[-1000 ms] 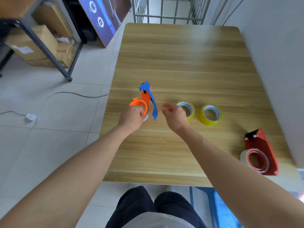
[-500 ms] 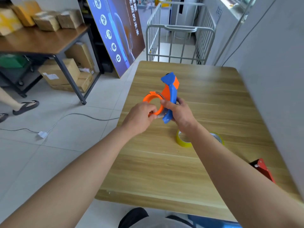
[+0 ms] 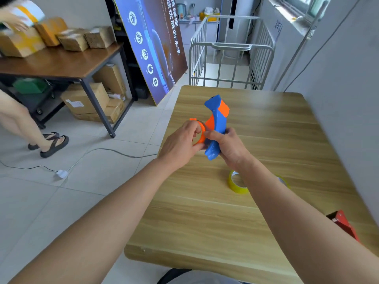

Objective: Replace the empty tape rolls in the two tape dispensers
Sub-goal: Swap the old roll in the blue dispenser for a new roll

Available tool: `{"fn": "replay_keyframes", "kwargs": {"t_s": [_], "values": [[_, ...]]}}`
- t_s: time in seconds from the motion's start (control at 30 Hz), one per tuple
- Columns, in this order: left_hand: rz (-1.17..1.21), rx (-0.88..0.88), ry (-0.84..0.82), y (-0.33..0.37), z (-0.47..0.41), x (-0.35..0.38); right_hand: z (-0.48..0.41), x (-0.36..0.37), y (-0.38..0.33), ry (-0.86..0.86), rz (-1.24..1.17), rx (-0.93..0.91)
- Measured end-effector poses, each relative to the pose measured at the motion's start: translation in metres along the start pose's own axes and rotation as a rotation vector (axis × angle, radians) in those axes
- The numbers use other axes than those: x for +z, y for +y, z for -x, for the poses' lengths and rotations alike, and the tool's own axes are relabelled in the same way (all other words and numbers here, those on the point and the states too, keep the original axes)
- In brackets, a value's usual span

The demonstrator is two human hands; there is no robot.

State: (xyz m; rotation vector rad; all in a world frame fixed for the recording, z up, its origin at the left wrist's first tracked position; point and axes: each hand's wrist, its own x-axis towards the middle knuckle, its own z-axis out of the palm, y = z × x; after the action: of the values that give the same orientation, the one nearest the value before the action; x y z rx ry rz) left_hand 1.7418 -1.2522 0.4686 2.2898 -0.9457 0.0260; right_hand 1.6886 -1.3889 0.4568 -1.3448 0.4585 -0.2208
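Observation:
I hold a blue and orange tape dispenser (image 3: 217, 119) up above the wooden table (image 3: 276, 128). My right hand (image 3: 229, 147) grips its blue handle from the right. My left hand (image 3: 180, 143) is closed on the orange ring and the empty roll at the dispenser's left side, fingers hooked into the ring. A yellow tape roll (image 3: 235, 182) lies on the table under my right forearm; a second one (image 3: 285, 181) shows only as a sliver behind that arm. The red dispenser (image 3: 344, 224) lies at the right edge, mostly hidden by my forearm.
A grey wall (image 3: 348, 99) runs along the table's right side. A metal cart (image 3: 229, 58) stands beyond the far edge. On the left are a blue poster board (image 3: 151, 48), a desk with boxes (image 3: 61, 62), a floor cable (image 3: 114, 151), and another person's legs (image 3: 24, 119).
The dispenser has been lifted off the table and my right hand has taken its handle. My head has tilted up, so more of the room shows and the red dispenser has slid toward the edge.

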Motion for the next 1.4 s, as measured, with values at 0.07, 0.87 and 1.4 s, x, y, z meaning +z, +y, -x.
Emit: {"fn": "replay_keyframes", "kwargs": {"t_s": [0.07,0.87,1.4], "values": [[-0.054,0.024,0.009,-0.002,-0.001,0.000,0.000,0.003,0.001,-0.027,-0.015,-0.031],[-0.059,-0.023,-0.025,-0.004,-0.008,-0.003,0.005,0.005,0.001,-0.059,0.058,-0.067],[0.314,-0.239,0.029,-0.027,-0.010,-0.005,0.003,-0.004,0.010,0.178,0.387,-0.044]]}}
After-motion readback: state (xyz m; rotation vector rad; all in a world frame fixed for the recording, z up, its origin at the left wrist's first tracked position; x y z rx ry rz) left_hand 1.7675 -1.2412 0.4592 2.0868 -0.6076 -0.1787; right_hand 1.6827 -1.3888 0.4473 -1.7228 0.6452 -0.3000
